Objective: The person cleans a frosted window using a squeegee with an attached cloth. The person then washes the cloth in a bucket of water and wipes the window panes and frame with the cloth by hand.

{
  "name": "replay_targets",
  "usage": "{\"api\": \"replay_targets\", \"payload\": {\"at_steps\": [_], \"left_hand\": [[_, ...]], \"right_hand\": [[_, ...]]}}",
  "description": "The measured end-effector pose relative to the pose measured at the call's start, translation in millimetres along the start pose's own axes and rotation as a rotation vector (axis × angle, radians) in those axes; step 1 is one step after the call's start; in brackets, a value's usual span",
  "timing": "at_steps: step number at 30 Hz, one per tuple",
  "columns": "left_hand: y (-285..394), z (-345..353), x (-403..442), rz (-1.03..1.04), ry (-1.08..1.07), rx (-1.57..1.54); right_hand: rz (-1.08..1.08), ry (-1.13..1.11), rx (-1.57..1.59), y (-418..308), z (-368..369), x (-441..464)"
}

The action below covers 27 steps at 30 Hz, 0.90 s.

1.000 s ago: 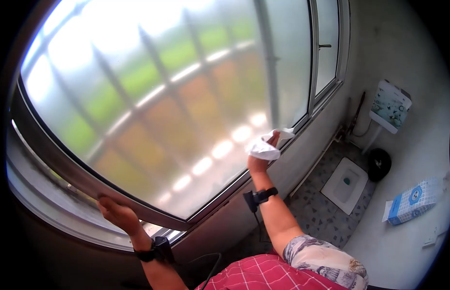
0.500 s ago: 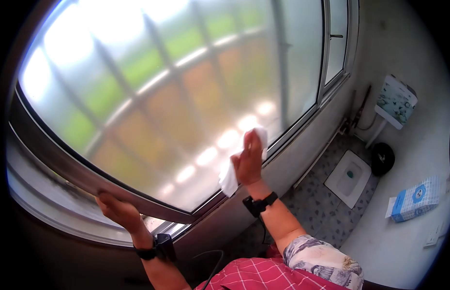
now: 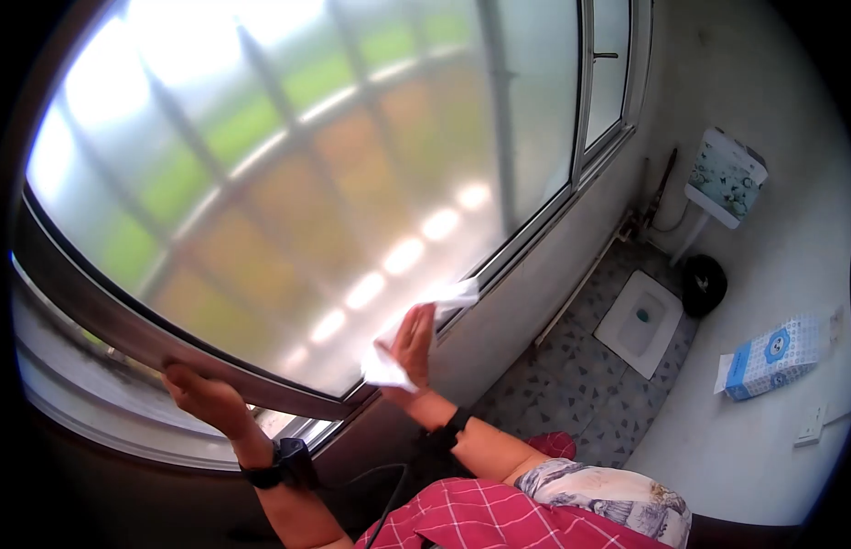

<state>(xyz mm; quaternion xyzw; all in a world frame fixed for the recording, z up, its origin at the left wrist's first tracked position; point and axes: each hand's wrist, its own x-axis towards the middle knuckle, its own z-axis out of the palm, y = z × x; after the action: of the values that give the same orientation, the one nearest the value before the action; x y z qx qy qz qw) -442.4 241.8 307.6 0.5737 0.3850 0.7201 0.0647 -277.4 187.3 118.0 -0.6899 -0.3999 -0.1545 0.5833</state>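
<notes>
My right hand (image 3: pixel 409 352) presses a white tissue (image 3: pixel 386 369) against the lower right part of the frosted window pane (image 3: pixel 288 247). Its fingers lie together over the tissue, which sticks out on both sides of the hand near the bottom frame edge. Lower left, my left hand (image 3: pixel 206 401) is closed round the bottom rail of the metal window frame (image 3: pixel 261 389), with some fingers hidden behind it. Black bands with devices sit on both wrists.
The window track (image 3: pixel 96 366) runs below the frame at left. At right are a squat toilet (image 3: pixel 639 322), a black bin (image 3: pixel 704 285), a cistern (image 3: pixel 727 178) on the wall, a blue-and-white tissue pack (image 3: pixel 773 359) and a wall switch (image 3: pixel 810 425).
My right hand has moved down and left along the pane's lower edge with the tissue. My left hand keeps its hold on the frame. The whole view has shifted slightly.
</notes>
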Motion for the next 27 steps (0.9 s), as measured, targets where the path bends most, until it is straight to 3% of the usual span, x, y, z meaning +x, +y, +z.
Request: {"api": "replay_targets", "payload": {"at_steps": [2,6,10,13,14,15,18,21,22,27], "left_hand": [[3.2,-1.8,1.1,-0.017,-0.004,0.017],[-3.3,-6.2,3.5,-0.003,-0.001,0.125],[-10.0,-9.8,3.6,0.034,-0.015,0.11],[-8.3,-6.9,1.3,0.028,-0.018,0.099],[-7.7,-6.0,-0.1,0.023,0.003,0.068],[-10.1,-7.7,-0.1,0.017,0.0,0.073],[-9.0,-7.3,2.4,-0.006,-0.056,0.075],[3.5,5.6,-1.6,-0.019,0.015,0.056],[-0.6,6.3,-1.7,-0.012,0.019,0.032],[9.9,9.5,-4.1,-0.044,0.018,-0.028]], "right_hand": [[-0.15,-0.192,-0.027,-30.9,-0.8,-45.8],[-0.298,-0.185,-0.108,6.0,-5.4,-35.4],[0.022,-0.023,-0.22,57.6,-33.4,45.5],[0.011,0.128,-0.336,146.1,-43.6,108.1],[-0.109,0.223,-0.386,165.7,-36.2,107.3],[-0.05,0.164,-0.477,192.9,-67.0,147.2],[0.235,0.118,-0.359,212.5,-85.9,191.1],[0.256,0.163,-0.371,193.5,-68.6,174.4],[0.285,0.19,-0.204,169.0,-60.4,160.3],[-0.098,-0.047,-0.208,20.8,-6.8,-9.6]]}}
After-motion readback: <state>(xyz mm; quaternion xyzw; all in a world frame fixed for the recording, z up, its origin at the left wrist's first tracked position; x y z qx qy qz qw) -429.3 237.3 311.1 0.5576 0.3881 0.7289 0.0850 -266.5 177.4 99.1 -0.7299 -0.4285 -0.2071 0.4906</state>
